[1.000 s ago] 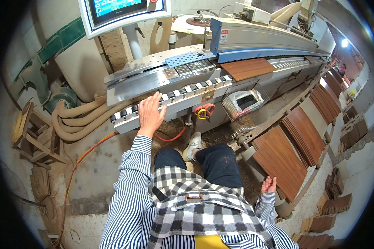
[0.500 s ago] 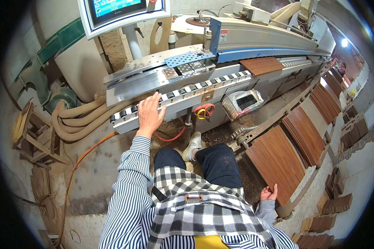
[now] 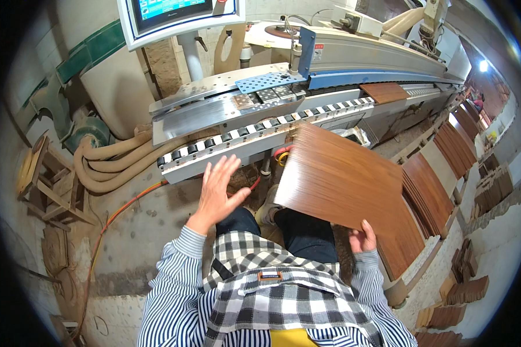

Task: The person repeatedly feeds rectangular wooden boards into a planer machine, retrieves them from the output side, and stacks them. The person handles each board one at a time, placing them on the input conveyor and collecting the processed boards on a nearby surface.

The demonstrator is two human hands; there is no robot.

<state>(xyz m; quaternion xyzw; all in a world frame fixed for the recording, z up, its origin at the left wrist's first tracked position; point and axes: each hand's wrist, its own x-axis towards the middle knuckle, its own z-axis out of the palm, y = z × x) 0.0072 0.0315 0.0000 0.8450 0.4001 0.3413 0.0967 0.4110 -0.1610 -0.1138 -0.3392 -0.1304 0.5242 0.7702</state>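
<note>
A brown wood-grain board [image 3: 336,173] is raised in front of me, tilted. My right hand [image 3: 362,237] grips its near right corner from the edge. My left hand [image 3: 217,194] is in the air left of the board, fingers apart and holding nothing, just in front of the roller rail [image 3: 226,136] of the long machine. Further along that rail another brown board [image 3: 383,92] lies flat. Stacks of brown boards [image 3: 428,194] rest on a sloping rack at my right, one partly behind the raised board. Red and yellow-handled scissors [image 3: 281,155] show partly behind that board.
A touchscreen panel [image 3: 173,11] stands over the machine. A wooden stool [image 3: 49,185], thick hoses [image 3: 110,168] and an orange floor hose [image 3: 118,211] are at my left. A wire basket [image 3: 364,136] is half hidden by the board. More panel stacks [image 3: 463,289] lean at far right.
My right hand has lifted a board up and leftward from the rack. My left hand has left the rail, moving down toward me. The board on the machine has moved right along it.
</note>
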